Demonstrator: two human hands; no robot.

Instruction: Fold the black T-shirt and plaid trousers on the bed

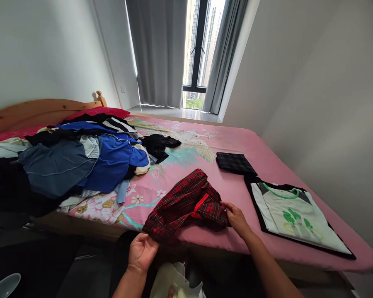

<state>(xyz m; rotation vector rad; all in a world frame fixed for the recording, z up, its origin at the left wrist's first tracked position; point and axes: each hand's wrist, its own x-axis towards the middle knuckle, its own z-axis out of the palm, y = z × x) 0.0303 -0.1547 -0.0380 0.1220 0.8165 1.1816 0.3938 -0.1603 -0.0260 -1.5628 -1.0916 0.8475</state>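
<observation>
A red and black plaid garment (186,198) with a bright red strip lies crumpled near the front edge of the bed; its exact kind cannot be made out. My left hand (143,250) pinches its lower left corner, which hangs at the bed's edge. At the other end, my right hand (234,216) has fingers closed on the right edge of the cloth. Right of that hand rests a folded white T-shirt (294,211) with green trim and a vegetable print, on top of a black cloth. A folded dark checked garment (235,163) is just behind.
To the left, a big heap of loose clothes (81,159) covers that side of the bed, with a black garment (161,145) at its right. The pink patterned sheet (233,138) reaches the front edge. A white bowl-like rim (4,285) shows at lower left.
</observation>
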